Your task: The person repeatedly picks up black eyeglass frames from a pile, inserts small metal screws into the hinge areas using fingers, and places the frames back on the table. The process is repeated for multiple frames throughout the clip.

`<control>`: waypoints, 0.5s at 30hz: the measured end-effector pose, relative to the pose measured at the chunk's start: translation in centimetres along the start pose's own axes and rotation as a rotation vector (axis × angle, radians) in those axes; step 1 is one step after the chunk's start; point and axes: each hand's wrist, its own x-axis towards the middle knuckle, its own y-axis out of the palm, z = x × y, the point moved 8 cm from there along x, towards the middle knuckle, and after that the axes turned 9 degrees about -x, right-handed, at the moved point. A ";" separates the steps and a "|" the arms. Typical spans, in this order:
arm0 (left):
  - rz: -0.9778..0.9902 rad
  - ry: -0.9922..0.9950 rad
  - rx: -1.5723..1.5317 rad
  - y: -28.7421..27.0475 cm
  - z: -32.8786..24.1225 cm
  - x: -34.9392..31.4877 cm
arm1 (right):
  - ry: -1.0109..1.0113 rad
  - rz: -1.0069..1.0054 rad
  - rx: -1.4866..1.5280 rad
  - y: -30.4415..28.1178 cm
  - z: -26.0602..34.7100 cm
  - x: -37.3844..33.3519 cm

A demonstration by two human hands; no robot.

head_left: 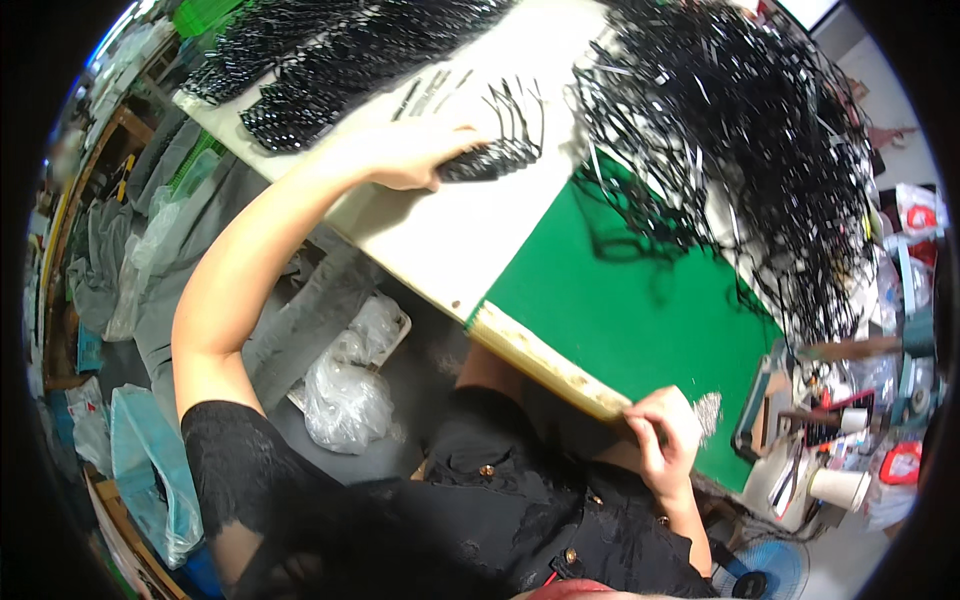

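My left hand [415, 155] reaches across the white tabletop [430, 235], its fingers closed round the near end of a small stack of thin, glossy black curved strips [495, 160]. Several strips in that stack stick up at the far side. Close to the front edge of the green mat [640, 300], my right hand [668, 435] is closed with thumb and fingertips pinched together. Whatever lies between those fingertips is too small to make out. Beside the right hand sits a little heap of tiny silvery pieces [708, 415].
Dense rows of black strips [350, 75] lie at the far left. A large tangled pile of them [730, 130] covers the far right, spilling over the mat. A white cup [840, 488], tools and a blue fan [775, 572] are at the right. Plastic bags [345, 400] sit below the table.
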 end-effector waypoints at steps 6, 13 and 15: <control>-0.133 -0.095 -0.015 -5.4 1.6 1.5 | 0.070 -0.071 -0.298 0.0 -2.0 -0.5; -0.709 0.402 0.288 -21.9 8.3 10.8 | 0.201 -0.115 -0.306 0.7 -1.5 2.5; -0.682 0.219 0.415 -20.9 16.7 17.3 | 0.220 -0.117 -0.361 1.1 -2.1 2.0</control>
